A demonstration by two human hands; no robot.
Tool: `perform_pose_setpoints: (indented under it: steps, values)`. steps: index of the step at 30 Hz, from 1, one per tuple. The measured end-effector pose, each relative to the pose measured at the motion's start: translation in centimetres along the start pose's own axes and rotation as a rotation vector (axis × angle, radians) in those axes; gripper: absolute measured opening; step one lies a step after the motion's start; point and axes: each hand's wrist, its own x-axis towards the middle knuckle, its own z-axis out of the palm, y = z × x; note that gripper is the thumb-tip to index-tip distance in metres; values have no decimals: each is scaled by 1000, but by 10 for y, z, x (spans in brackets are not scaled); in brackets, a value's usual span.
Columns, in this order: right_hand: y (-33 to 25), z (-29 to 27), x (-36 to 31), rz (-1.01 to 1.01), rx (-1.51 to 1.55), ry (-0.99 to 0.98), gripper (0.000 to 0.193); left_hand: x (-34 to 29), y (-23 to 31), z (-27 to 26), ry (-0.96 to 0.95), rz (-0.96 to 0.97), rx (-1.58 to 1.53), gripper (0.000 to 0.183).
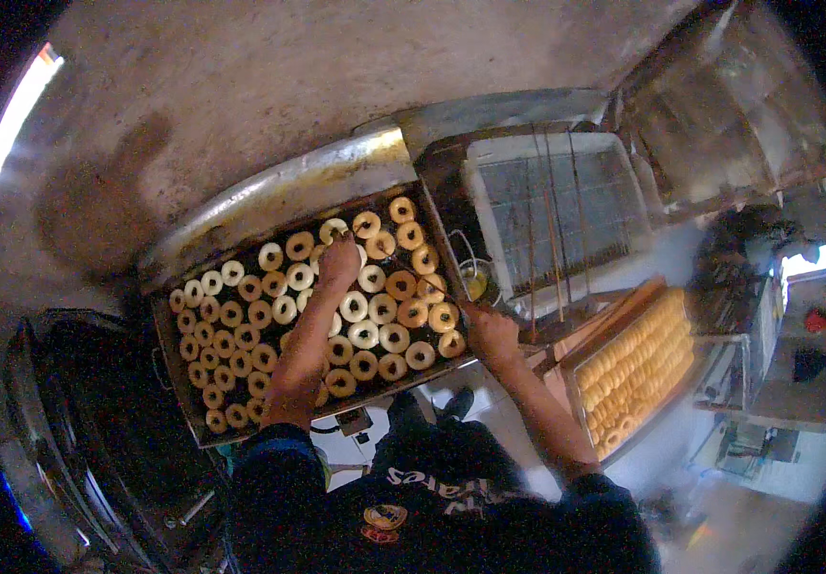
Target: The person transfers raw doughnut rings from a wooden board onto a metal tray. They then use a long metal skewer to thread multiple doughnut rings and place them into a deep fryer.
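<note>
Doughnuts (344, 309) in rectangular frying vat (175, 371)

Pale and golden rings are spread across the vat. Above the vat's middle, the left hand (339, 263) is held low; whether anything is gripped cannot be told. At the vat's right edge, a thin stick (444, 289) is grasped by the right hand (494, 335).

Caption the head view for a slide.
Left hand over a pan of doughnuts; right hand holding a thin stick.
</note>
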Motion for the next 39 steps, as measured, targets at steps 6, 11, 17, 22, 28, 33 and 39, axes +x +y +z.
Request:
perform_pose_setpoints:
  steps: [6, 11, 17, 22, 28, 33, 39]
  values:
    - [-25, -24, 3, 24, -13, 93, 25, -26, -42, -7, 79, -118, -72, 51]
    - [-83, -15, 72, -103, 16, 121, 18, -19, -96, 14, -231, -135, 184, 36]
    - [-37, -28, 1, -28, 98, 158, 21, -85, -31, 16, 94, -40, 15, 27]
    - [-23, -16, -13, 10, 8, -28, 38, -110, -21, 35, 40, 13, 4, 25]
    - [7, -24, -52, -28, -103, -34, 43, -142, 33, 21, -151, -236, -260, 24]
    - [46, -48, -109, -61, -10, -49, 40, -183, 71, 23, -71, -62, 9, 33]
    - [78, -54, -125, -125, -99, -126, 42, -220, 89, 45, 51, -96, -54, 37]
